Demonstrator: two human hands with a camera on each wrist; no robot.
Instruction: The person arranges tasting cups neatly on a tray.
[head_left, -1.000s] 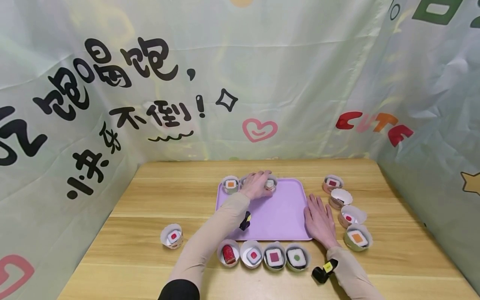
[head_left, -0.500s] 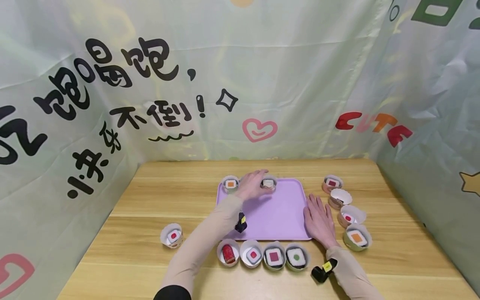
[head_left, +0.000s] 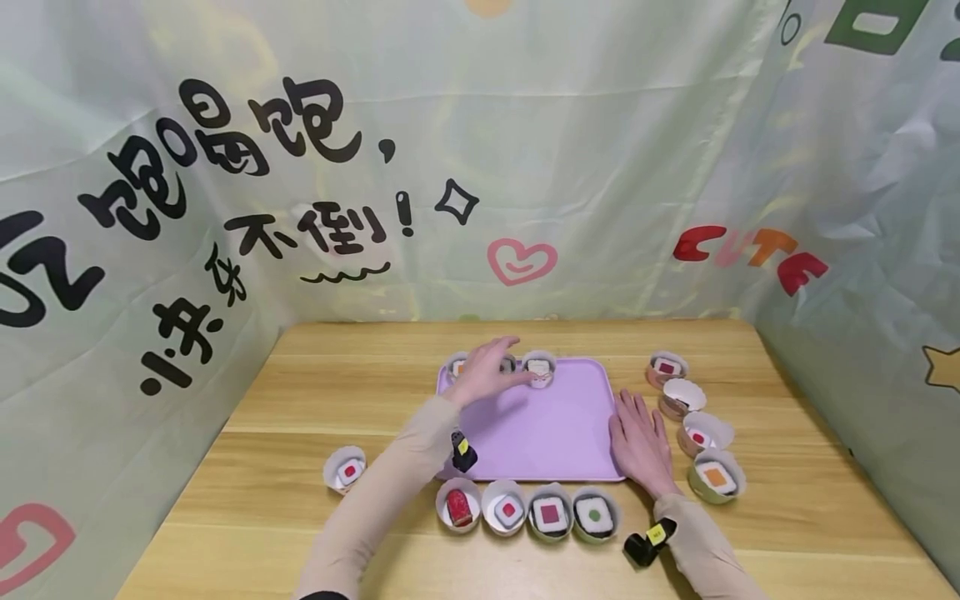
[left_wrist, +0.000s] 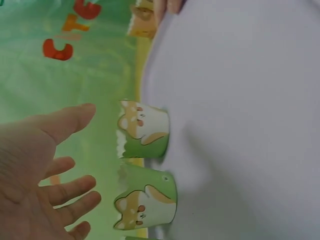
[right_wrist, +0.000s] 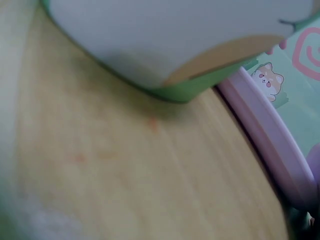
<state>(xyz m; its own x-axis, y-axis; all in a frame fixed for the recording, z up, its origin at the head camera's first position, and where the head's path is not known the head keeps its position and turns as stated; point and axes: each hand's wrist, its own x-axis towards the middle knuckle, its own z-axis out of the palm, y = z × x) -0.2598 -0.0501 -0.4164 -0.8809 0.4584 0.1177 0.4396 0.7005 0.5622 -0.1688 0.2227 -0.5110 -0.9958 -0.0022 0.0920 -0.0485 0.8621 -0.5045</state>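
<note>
My left hand (head_left: 487, 372) hovers over the back left of a purple tray (head_left: 551, 433), fingers spread and holding nothing. Along the tray's back edge stand paper cups with toy-like sushi pieces: one on the right (head_left: 539, 368), a middle one (head_left: 508, 364) partly behind the hand, and one on the left (head_left: 453, 365), also partly covered. In the left wrist view the hand (left_wrist: 50, 175) is apart from a green-and-white dog-print cup (left_wrist: 150, 130) and its neighbour (left_wrist: 152, 200). My right hand (head_left: 640, 433) lies with straight fingers at the tray's right edge.
In front of the tray runs a row of filled cups, from a red-roll cup (head_left: 459, 506) to a green-dot cup (head_left: 596, 515). Several cups, including an orange-square one (head_left: 716, 477), line the right side. A lone cup (head_left: 346, 470) stands left on the wooden table (head_left: 300, 392).
My left hand has come away from the right-hand cup at the tray's back and drawn left, its fingers spreading; that cup stays in place. The right hand has not moved.
</note>
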